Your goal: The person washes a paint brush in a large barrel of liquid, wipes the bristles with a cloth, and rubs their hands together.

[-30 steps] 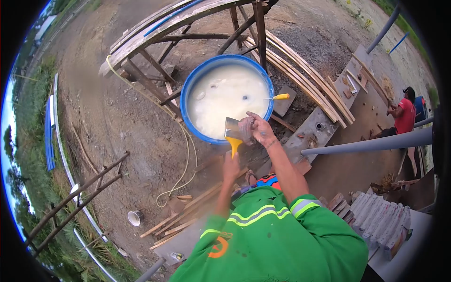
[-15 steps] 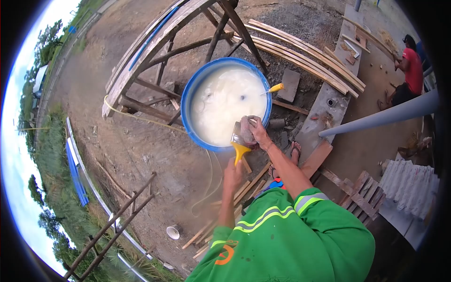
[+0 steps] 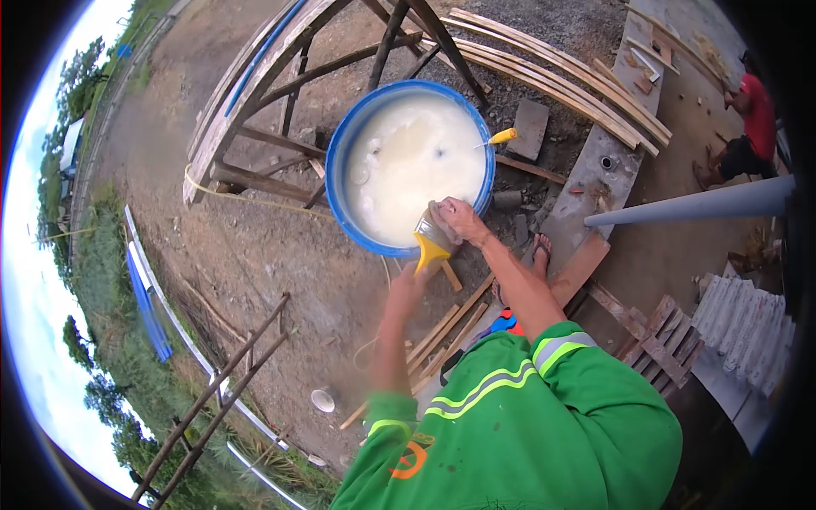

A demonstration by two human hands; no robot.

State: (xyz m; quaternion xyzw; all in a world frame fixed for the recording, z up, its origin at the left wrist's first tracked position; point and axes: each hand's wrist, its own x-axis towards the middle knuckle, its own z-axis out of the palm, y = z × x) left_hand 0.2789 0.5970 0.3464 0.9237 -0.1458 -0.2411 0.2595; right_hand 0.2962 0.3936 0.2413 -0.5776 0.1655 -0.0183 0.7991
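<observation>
A worker in a green shirt (image 3: pixel 510 433) with reflective bands held a yellow-handled brush (image 3: pixel 433 251) at the near rim of a blue tub (image 3: pixel 334 189) of whitish liquid (image 3: pixel 408 166). The left hand (image 3: pixel 406 291), blurred, had its fingers closed around the handle. The fingers of the right hand (image 3: pixel 463 220) were bent against the brush's broad, greyish end; how tightly they gripped, and whether they held bristles or a separate lump, could not be told.

A slack left grip might have let the brush slip into the liquid, and a jerk of its broad end could have flicked drops onto the forearms. A second yellow-handled tool (image 3: pixel 503 136), propped across the tub's right rim, risked being tipped by a stray right elbow or a bump to the tub.

The curved rim passed just beneath the hands, leaving little margin there. On the far left, a wooden trestle (image 3: pixel 255 93) stood close to the tub; on the right, a grey block (image 3: pixel 531 129) and long planks (image 3: pixel 552 76) crowded it. Dirt ground (image 3: pixel 246 255) spread widely to the left, offering the most elbow room. Near right, a sandaled foot (image 3: pixel 541 255) stood beside loose boards (image 3: pixel 450 327), a possible trip.
</observation>
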